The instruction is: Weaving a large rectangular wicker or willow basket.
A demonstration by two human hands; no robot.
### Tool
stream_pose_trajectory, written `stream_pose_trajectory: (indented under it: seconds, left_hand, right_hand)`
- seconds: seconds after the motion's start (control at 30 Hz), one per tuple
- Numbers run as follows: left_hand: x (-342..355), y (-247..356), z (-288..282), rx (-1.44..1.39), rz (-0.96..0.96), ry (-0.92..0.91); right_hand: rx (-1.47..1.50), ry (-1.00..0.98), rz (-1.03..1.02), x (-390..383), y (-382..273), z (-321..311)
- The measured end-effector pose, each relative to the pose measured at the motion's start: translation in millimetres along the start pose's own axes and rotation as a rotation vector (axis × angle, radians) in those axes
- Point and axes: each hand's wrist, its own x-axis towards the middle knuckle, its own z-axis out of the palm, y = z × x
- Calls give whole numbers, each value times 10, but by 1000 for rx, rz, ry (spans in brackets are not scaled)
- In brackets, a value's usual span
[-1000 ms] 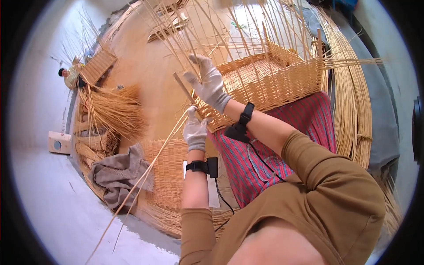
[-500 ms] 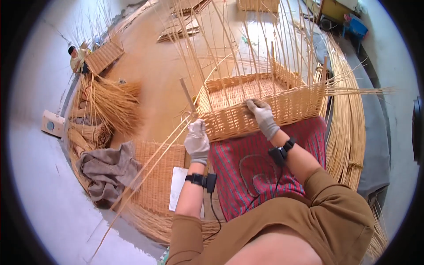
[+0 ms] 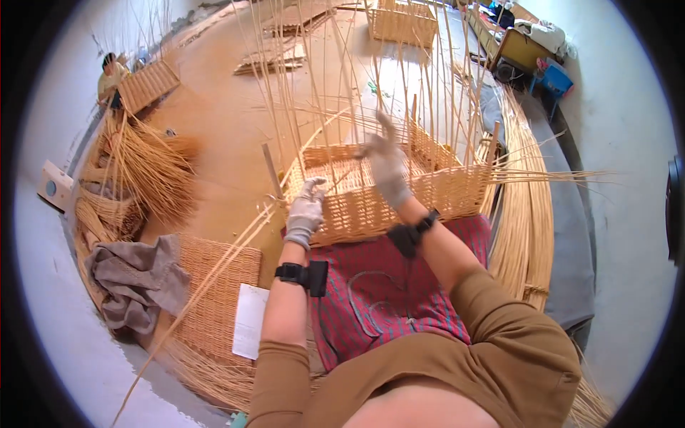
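Observation:
A half-woven wicker basket (image 3: pixel 428 192) rests partly on the red and blue checked cloth over my lap. Tall upright rods (image 3: pixel 335 93) rise from its walls. My left hand (image 3: pixel 305 214), in a pale work glove, is closed at the near wall's left end, fingers bent over the rim. Above the near rim, my gloved right hand (image 3: pixel 389 167) is raised with fingers spread, somewhat blurred, and nothing shows in it. Two long pale rods (image 3: pixel 214 274) run from the basket's left corner toward the lower left. Black straps circle both my wrists.
On the left lie bundled rods (image 3: pixel 157 171), a grey cloth (image 3: pixel 135 278), a flat woven panel (image 3: pixel 217 307) and a white sheet (image 3: pixel 250 321). Long rods (image 3: pixel 524 214) lie on the right. Another basket (image 3: pixel 403 27) stands at the back. A co-worker (image 3: pixel 108 75) sits far left beside a woven panel.
My right hand has left the basket's near rim, rising and opening its fingers. My left hand stays near the left end of the rim, its fingers now higher. The whole view has shifted.

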Motion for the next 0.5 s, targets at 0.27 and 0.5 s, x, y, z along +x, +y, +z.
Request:
stream_pose_trajectory:
  seconds: [0.27, 0.5]
  left_hand:
    - [-466, 271, 617, 610, 616, 321]
    - [-328, 276, 942, 807, 491, 186]
  right_hand:
    - [-456, 89, 30, -350, 195, -848]
    - [-549, 85, -161, -62, -271, -928]
